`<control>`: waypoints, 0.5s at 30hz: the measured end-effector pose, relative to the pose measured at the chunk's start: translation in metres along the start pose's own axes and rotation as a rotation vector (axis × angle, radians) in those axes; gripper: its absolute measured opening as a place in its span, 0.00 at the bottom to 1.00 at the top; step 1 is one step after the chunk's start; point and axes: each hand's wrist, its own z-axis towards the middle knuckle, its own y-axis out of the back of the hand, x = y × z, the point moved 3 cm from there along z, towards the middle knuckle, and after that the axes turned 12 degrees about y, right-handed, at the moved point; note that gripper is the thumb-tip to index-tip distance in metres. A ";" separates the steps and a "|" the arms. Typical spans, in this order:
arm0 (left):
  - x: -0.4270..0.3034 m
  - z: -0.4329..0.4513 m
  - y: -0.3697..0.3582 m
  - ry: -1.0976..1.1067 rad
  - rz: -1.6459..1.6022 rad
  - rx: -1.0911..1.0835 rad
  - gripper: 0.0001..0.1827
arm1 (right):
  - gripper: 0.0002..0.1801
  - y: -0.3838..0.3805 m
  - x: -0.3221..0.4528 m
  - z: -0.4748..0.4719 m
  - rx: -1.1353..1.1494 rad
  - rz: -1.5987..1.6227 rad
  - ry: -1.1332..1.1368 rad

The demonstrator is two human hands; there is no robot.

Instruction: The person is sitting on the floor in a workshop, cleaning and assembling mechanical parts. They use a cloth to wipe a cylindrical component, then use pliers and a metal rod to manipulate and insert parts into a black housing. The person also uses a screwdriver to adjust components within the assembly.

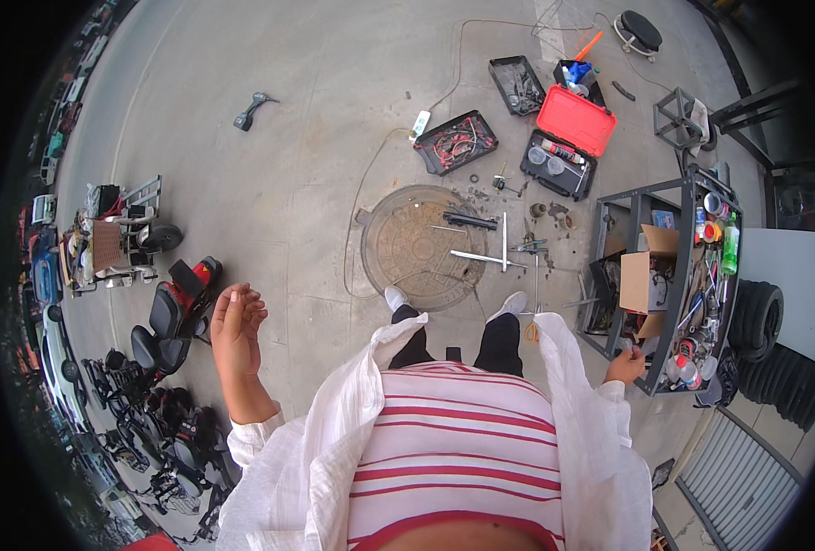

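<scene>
My left hand (pixel 237 330) is raised in the air at the left, palm half turned up and fingers loosely curled, with nothing visible in it. Beyond it stands a red and black electric scooter (pixel 180 310). At the right, my right hand (pixel 626 365) is by the near lower corner of a grey metal shelf rack (pixel 671 358). Its fingers are bent; whether they grip the frame or some small item cannot be made out. The rack holds an open cardboard box (pixel 635 282), and its top is crowded with hand tools, a green bottle (pixel 730 249) and several containers.
A round manhole cover (pixel 407 241) lies before my feet, with a T-shaped metal bar (pixel 505 241) and tools beside it. Farther off are a black tray of cables (pixel 457 143), a red-lidded toolbox (pixel 576 120), a power strip (pixel 420 126) with its cord, and a cordless drill (pixel 252 111).
</scene>
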 end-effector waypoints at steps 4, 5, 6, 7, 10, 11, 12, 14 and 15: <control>-0.026 0.028 0.110 -0.055 -0.075 -0.102 0.13 | 0.11 -0.041 0.085 -0.033 0.060 0.020 0.128; -0.034 0.036 0.134 -0.076 -0.093 -0.108 0.14 | 0.12 -0.048 0.096 -0.044 0.102 -0.021 0.136; -0.042 0.038 0.157 -0.103 -0.092 -0.143 0.14 | 0.12 -0.061 0.124 -0.061 0.151 -0.048 0.144; -0.047 0.043 0.179 -0.106 -0.119 -0.178 0.14 | 0.12 -0.068 0.146 -0.074 0.194 -0.083 0.151; -0.064 0.066 0.219 -0.110 -0.186 -0.245 0.13 | 0.15 -0.100 0.186 -0.089 0.262 -0.129 0.163; -0.070 0.079 0.224 -0.114 -0.196 -0.242 0.14 | 0.15 -0.101 0.195 -0.092 0.281 -0.141 0.185; -0.077 0.094 0.226 -0.125 -0.208 -0.243 0.14 | 0.16 -0.108 0.207 -0.093 0.301 -0.145 0.212; -0.089 0.127 0.223 -0.133 -0.236 -0.228 0.14 | 0.15 -0.117 0.228 -0.089 0.335 -0.189 0.211; -0.094 0.149 0.216 -0.134 -0.252 -0.211 0.14 | 0.15 -0.120 0.237 -0.084 0.348 -0.227 0.184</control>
